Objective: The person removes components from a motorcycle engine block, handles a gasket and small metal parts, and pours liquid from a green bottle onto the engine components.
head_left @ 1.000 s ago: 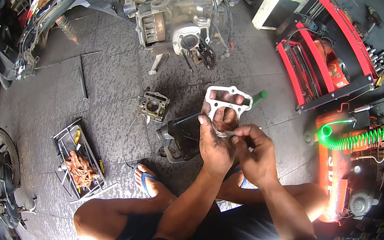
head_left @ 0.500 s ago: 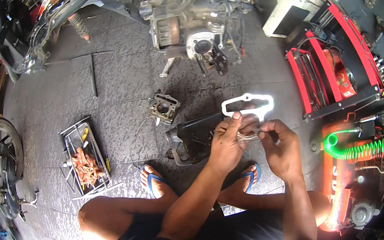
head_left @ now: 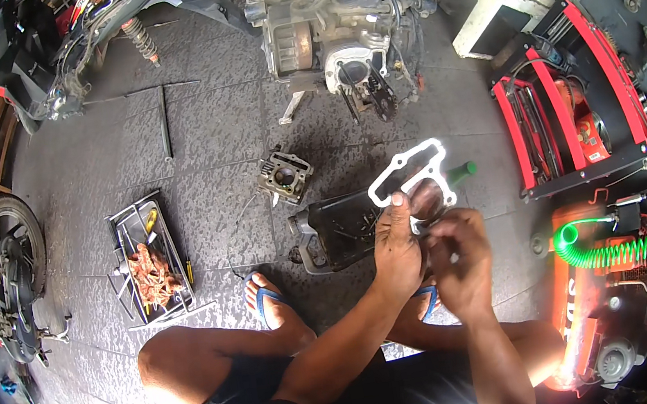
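Observation:
My left hand (head_left: 396,245) pinches a thin, shiny engine gasket (head_left: 374,191) between thumb and fingers, holding it tilted above the floor. The gasket has a long slot at one end and a large round hole at the other. Close to the round end is my right hand (head_left: 461,253), its fingers curled and smeared by motion; whether it touches the gasket cannot be made out. Below and behind lies a black pan (head_left: 336,229) with small dark parts in it. A metal cylinder head (head_left: 285,176) sits on the floor to its left.
A partly stripped engine (head_left: 341,34) stands ahead. At left, a metal tray (head_left: 173,293) holds orange-brown rags and screwdrivers. A red tool rack (head_left: 550,79) and an orange compressor (head_left: 574,307) with a green coiled hose (head_left: 623,244) stand at right. A green bottle-like thing (head_left: 464,171) shows behind the gasket.
The gasket has turned, its slotted end swinging up and to the right. My right hand has shifted down from the gasket's lower edge and blurred. The view has moved slightly.

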`<move>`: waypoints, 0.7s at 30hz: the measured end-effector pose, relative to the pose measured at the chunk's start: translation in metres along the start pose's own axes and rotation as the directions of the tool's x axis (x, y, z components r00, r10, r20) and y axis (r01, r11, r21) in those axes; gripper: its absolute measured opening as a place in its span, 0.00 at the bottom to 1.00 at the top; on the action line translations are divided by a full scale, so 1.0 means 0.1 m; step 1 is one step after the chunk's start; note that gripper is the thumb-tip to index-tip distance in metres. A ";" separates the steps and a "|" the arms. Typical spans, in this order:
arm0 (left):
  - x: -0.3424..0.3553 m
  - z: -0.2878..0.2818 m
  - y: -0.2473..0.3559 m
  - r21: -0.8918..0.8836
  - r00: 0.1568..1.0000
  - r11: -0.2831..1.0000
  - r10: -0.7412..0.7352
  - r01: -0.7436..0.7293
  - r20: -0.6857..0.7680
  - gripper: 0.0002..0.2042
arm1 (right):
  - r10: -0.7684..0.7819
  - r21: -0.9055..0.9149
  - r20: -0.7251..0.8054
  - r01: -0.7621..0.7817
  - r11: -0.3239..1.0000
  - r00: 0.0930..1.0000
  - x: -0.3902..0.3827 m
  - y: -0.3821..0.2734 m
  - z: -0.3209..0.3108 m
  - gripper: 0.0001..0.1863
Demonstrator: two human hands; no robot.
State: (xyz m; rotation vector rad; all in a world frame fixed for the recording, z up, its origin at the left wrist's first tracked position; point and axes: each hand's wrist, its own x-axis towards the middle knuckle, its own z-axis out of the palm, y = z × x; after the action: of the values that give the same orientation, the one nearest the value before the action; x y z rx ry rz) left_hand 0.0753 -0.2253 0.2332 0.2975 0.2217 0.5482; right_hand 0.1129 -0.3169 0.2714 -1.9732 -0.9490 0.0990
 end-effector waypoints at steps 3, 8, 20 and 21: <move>0.03 -0.04 -0.04 0.006 0.999 0.999 0.037 -0.037 -0.036 0.24 | 0.322 0.334 -0.145 -0.261 0.906 0.935 0.06 0.09 -0.09 0.08; 0.07 -0.19 -0.17 -0.059 0.997 0.997 -0.052 0.055 0.056 0.18 | 0.457 0.440 -0.057 -0.388 0.810 0.888 0.00 0.08 -0.15 0.05; 0.08 -0.23 -0.15 0.072 0.955 0.952 -0.297 0.298 -0.022 0.25 | -0.308 -0.460 -0.111 0.226 0.859 0.945 0.00 0.16 -0.10 0.09; 0.08 -0.24 -0.13 0.053 0.957 0.956 -0.289 0.288 0.031 0.27 | -0.316 -0.459 -0.057 0.256 0.851 0.947 -0.04 0.16 -0.08 0.09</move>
State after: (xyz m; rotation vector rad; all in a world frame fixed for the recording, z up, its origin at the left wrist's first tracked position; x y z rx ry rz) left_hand 0.0816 -0.2264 0.2048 0.3157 0.2366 0.2477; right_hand 0.1220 -0.3297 0.2625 -2.1875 -1.2513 -0.4545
